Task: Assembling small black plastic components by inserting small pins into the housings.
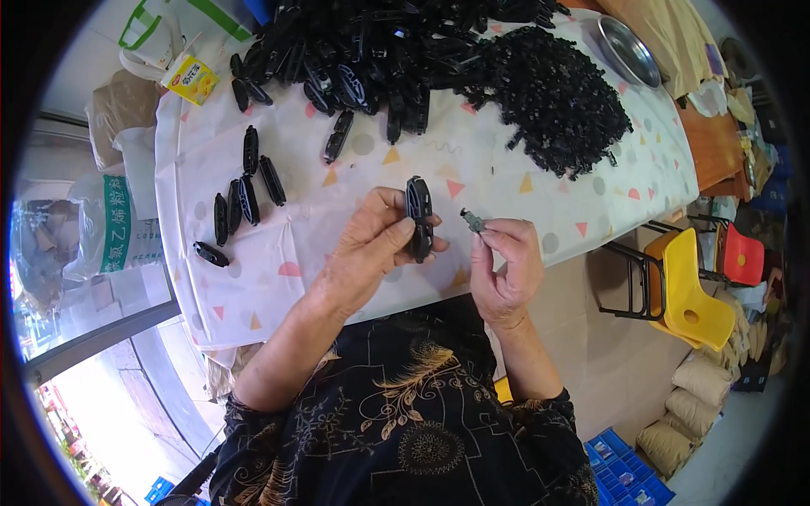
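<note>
Upright in my left hand [359,249] is a long black plastic part with rounded ends [419,207], pinched between thumb and fingers over the table. Just to its right, the thumb and fingertips of my right hand [509,266] close on a small dark grey-green plastic piece [474,222]. A gap separates the two parts. Beyond my hands lies a big heap of similar long black parts [354,63]. A mound of small black pieces [561,97] adjoins it on the right. Several loose long parts [248,200] rest left of my hands.
A patterned white cloth [456,160] covers the table. At the far right stands a round metal dish [629,51]; a yellow packet [191,80] sits at the far left. Yellow [696,291] and red chairs [742,255], stacked sacks [696,388] and a blue crate [624,468] are to the right.
</note>
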Available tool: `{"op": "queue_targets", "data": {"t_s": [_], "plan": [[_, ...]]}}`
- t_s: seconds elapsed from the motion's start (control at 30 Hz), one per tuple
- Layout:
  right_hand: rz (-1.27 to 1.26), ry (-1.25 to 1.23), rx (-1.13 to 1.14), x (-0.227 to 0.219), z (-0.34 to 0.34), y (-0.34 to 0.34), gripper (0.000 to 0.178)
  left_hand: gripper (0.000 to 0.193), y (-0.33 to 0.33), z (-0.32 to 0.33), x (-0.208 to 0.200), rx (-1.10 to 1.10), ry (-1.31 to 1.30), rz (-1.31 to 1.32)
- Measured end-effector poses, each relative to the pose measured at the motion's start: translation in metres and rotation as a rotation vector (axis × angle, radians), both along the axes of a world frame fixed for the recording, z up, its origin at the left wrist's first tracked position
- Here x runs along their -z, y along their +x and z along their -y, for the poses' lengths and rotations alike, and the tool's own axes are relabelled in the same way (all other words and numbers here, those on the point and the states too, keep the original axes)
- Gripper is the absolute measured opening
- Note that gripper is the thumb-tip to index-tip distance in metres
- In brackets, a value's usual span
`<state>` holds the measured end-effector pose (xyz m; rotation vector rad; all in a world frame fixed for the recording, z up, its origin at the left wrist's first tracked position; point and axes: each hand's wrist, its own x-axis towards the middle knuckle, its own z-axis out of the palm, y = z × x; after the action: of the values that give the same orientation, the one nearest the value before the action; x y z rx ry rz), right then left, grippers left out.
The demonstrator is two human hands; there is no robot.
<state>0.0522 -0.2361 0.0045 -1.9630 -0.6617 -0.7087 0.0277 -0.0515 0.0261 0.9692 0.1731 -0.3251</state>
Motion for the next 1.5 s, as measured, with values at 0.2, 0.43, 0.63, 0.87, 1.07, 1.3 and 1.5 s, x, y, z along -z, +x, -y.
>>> {"op": "queue_targets", "data": {"t_s": [0.2, 0.43, 0.63, 0.87, 1.07, 1.3, 1.5], "plan": [[-0.092, 0.124, 0.026, -0.007, -0.01, -0.009, 0.023, 0.018, -0.004, 0.023, 0.004, 0.02, -0.147, -0.009], [-0.141, 0.142, 0.036, -0.005, -0.015, -0.008, 0.021, 0.017, -0.004, 0.03, 0.012, 0.004, -0.185, -0.007], [-0.099, 0.011, 0.082, -0.014, -0.018, -0.01, 0.019, 0.014, -0.007, 0.031, 0.012, -0.044, -0.115, -0.006], [-0.311, 0.257, -0.014, -0.002, -0.027, -0.003, 0.014, 0.015, 0.003, 0.025, 0.014, -0.041, -0.03, 0.053], [-0.826, 0.606, -0.204, 0.018, -0.022, 0.0, 0.02, 0.022, 0.008, 0.026, 0.018, 0.026, 0.035, 0.092], [-1.188, 0.887, -0.45, 0.016, -0.016, 0.003, 0.036, 0.063, 0.01, 0.028, 0.028, 0.088, 0.299, 0.242], [-1.107, 0.932, -0.468, 0.018, -0.021, 0.007, 0.033, 0.065, 0.014, 0.031, 0.024, 0.123, 0.317, 0.224]]}}
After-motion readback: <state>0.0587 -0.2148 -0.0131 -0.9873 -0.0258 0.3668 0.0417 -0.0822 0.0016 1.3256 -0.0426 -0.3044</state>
